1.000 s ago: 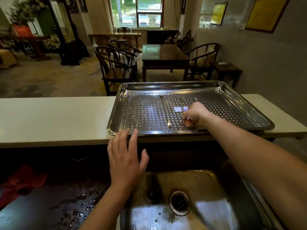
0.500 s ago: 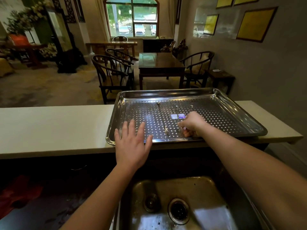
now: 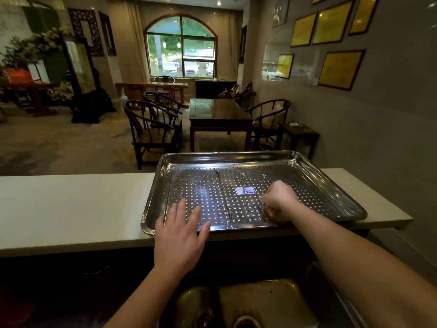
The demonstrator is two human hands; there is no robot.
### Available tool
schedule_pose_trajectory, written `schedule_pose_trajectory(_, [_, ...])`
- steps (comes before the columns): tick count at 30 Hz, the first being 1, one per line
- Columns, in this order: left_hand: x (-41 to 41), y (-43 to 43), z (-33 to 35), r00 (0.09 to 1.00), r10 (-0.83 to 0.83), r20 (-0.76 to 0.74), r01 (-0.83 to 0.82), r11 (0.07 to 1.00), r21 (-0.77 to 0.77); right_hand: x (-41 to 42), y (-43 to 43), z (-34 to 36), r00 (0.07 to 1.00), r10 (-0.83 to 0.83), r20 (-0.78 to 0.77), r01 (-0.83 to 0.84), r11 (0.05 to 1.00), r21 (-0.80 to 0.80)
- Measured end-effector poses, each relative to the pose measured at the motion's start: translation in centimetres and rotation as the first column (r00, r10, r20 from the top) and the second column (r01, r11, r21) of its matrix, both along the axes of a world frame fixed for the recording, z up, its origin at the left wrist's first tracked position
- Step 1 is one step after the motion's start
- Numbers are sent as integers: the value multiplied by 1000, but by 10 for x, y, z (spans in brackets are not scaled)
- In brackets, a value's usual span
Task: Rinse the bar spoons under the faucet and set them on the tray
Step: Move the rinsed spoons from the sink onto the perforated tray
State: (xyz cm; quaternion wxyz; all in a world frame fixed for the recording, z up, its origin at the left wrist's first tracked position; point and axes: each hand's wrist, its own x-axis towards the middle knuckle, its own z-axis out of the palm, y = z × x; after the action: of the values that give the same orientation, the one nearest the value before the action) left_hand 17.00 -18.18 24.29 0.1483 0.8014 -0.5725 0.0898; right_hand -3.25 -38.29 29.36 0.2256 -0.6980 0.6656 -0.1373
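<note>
In the head view, your right hand (image 3: 280,200) is over the tray (image 3: 331,178). Its fingers (image 3: 269,201) are curled and pinch the near end of the right bar spoon (image 3: 263,179). That spoon lies along the perforated floor and runs away from your fingertips toward the far rim. Just left of those fingers lies the middle bar spoon (image 3: 243,183), with a small blue sticker (image 3: 245,191) around its shaft. Further left is the left bar spoon (image 3: 223,195); both rest free, parallel, and apart from one another.

Your left hand (image 3: 179,235) grips nothing. Its fingers (image 3: 182,208) are straight and spread, the tips past the tray's near rim. Whether they press on the metal or hang just above it cannot be told. The tray sits on the pale surface (image 3: 71,204), and the sink (image 3: 272,301) is below your wrists. The faucet is out of view.

You seem to be at the set-down step for this spoon. Next, ease the pinch apart and lift your fingers straight up, so the shaft does not roll toward the middle one. No other spoon shows in the visible part of the sink, so the task looks close to finished
</note>
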Motion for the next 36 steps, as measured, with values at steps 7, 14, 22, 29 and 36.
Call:
schedule_pose_trajectory(7, [2,-5,2,997,21,-70,-22,999,-27,5,-22,-16,990,55,-129,-61,997,-44])
schedule_pose_trajectory(14, [2,-11,-4,995,69,-68,-70,997,-15,-6,-32,-20,990,60,-128,-69,995,-69])
schedule_pose_trajectory(22, [0,-25,9,995,52,-83,-49,998,34,-9,-39,-22,977,130,-169,-151,981,-119])
schedule_pose_trajectory(29, [-12,-34,5,993,104,-56,-103,994,23,-18,-45,-22,987,80,-138,-98,987,-127])
schedule_pose_trajectory(36, [-12,-35,-1,990,123,-63,-123,992,10,-14,-44,-30,991,85,-108,-98,987,-127])
